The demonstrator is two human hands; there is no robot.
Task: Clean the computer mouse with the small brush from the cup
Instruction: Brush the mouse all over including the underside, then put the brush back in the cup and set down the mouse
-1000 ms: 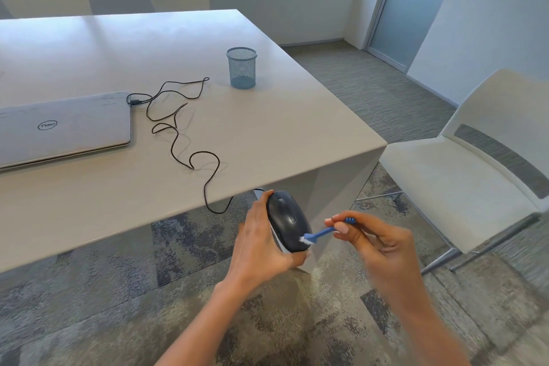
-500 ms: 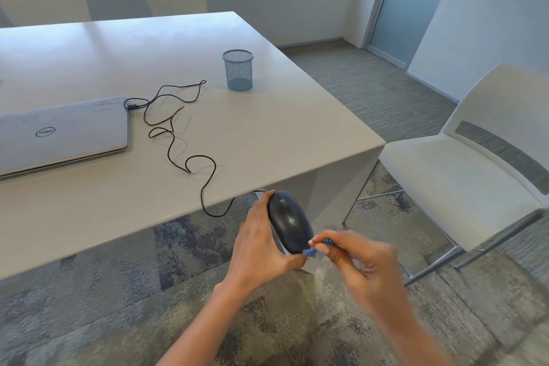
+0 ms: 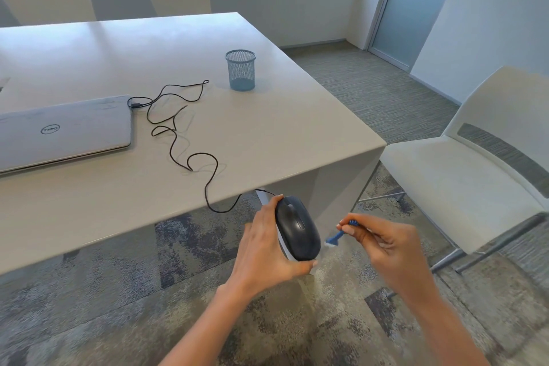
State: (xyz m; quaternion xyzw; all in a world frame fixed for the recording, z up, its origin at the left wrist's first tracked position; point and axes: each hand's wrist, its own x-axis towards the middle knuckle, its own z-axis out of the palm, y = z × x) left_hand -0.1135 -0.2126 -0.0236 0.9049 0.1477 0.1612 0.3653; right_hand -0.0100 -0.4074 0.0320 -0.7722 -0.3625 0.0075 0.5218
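My left hand [image 3: 264,249] grips a black wired computer mouse [image 3: 295,227], held tilted in the air below the table's near corner. Its black cable [image 3: 190,157] snakes up over the table edge to the laptop. My right hand [image 3: 383,244] pinches a small blue brush [image 3: 337,237] with white bristles. The bristle end sits just to the right of the mouse's lower side, a small gap apart. A blue mesh cup [image 3: 241,69] stands on the table, with nothing visible inside it.
A shut silver laptop [image 3: 64,131] lies on the white table [image 3: 267,134] at the left. A white chair [image 3: 463,175] stands to the right, two more behind the table. Patterned carpet lies underfoot; a glass door is at the far right.
My right hand has drawn the brush back to the right, off the mouse's lower edge where it was touching half a second ago. The mouse stays in my left hand.
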